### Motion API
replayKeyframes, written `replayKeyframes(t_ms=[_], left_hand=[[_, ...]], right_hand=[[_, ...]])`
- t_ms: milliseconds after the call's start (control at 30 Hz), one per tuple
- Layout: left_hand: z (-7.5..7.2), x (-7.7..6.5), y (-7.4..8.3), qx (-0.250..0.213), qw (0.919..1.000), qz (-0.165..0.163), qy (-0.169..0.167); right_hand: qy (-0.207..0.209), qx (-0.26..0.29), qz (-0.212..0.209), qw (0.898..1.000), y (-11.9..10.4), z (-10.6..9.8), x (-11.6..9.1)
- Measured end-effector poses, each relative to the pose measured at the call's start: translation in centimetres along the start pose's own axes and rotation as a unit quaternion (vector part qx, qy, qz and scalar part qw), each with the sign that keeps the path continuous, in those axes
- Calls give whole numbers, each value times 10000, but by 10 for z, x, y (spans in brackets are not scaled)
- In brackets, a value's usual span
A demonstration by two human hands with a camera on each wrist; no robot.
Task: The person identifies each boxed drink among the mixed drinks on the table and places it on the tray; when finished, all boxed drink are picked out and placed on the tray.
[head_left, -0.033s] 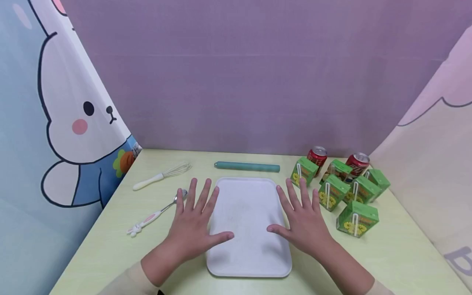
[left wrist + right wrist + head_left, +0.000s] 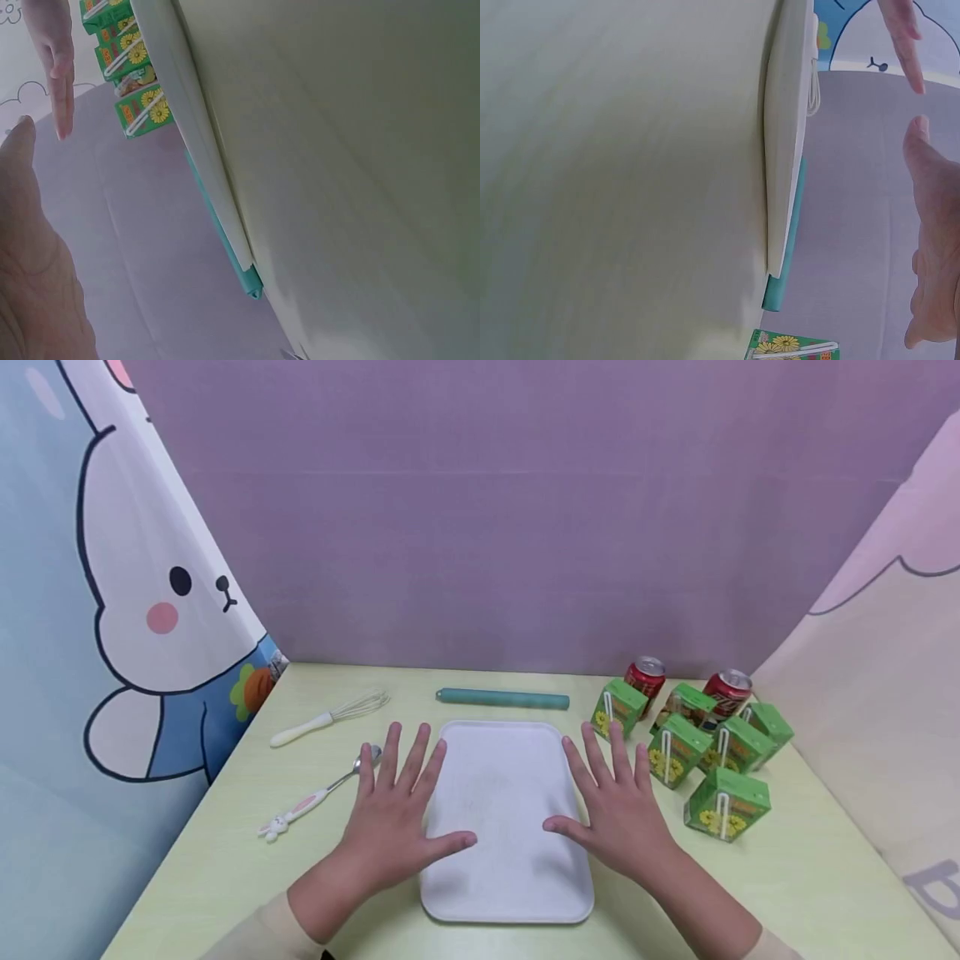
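Left grip (image 2: 393, 818) and right grip (image 2: 624, 817) spread wide over opposite edges of the white tray (image 2: 508, 793), room between; green boxes (image 2: 727, 806) crowd the right grip's outer side.

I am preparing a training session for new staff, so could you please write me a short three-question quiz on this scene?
1. True or false: the whisk and the spoon lie on the same side of the tray.
2. Multiple choice: what does the left hand hold? A) a can; B) a carton; C) nothing.
3. Open question: in the head view, which object lies just beyond the far edge of the tray?

Key:
1. True; both lie to its left.
2. C.
3. The teal rod.
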State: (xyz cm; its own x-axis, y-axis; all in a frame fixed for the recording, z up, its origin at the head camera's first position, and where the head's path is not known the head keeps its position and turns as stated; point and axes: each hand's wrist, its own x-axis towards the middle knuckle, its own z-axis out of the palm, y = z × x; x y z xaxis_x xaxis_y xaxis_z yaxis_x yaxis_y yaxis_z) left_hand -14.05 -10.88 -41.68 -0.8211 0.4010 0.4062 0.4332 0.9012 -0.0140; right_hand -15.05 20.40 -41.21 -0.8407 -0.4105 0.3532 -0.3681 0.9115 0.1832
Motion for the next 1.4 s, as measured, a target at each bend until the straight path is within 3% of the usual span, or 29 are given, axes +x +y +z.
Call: replayKeyframes(t_ms=[300, 433, 500, 567, 633, 733, 833, 900, 967, 1133, 1200, 1400], left_hand=[[-5, -1, 1, -250, 9996, 29, -114], [-8, -2, -1, -932, 9936, -156, -617], [-12, -2, -3, -1514, 9833, -391, -926], [-16, -2, -6, -2216, 9656, -658, -1187], [-20, -2, -9, -2993, 9387, -957, -1419], [-25, -5, -15, -4075, 8837, -1417, -1817], [-28, -9, -19, -4809, 8267, -1928, -2191], [-27, -13, -19, -4987, 8026, -2271, -2357], [-24, -17, -20, -5048, 7883, -2551, -2424], [-9, -30, -15, -4958, 7808, -2800, -2572], [-3, -35, -11, -4914, 7844, -2735, -2615], [4, -43, -1, -4537, 8197, -2246, -2679]], right_hand=[[-29, 161, 58, 9998, 4, -14, -3], [-65, 258, 209, 9994, 14, -25, -4], [-46, 305, 292, 9991, 23, -30, -5], [-7, 354, 382, 9986, 36, -37, -7], [9, 491, 506, 9975, 51, -45, -11], [9, 808, 710, 9942, 75, -56, -17], [-105, 1202, 1019, 9875, 101, -65, -26], [-259, 1387, 1295, 9815, 117, -70, -34], [-437, 1515, 1528, 9756, 132, -72, -41], [-844, 1717, 1785, 9652, 157, -61, -59], [-1009, 1780, 1785, 9624, 162, -54, -65], [-1388, 2060, 1740, 9529, 167, -36, -75]])
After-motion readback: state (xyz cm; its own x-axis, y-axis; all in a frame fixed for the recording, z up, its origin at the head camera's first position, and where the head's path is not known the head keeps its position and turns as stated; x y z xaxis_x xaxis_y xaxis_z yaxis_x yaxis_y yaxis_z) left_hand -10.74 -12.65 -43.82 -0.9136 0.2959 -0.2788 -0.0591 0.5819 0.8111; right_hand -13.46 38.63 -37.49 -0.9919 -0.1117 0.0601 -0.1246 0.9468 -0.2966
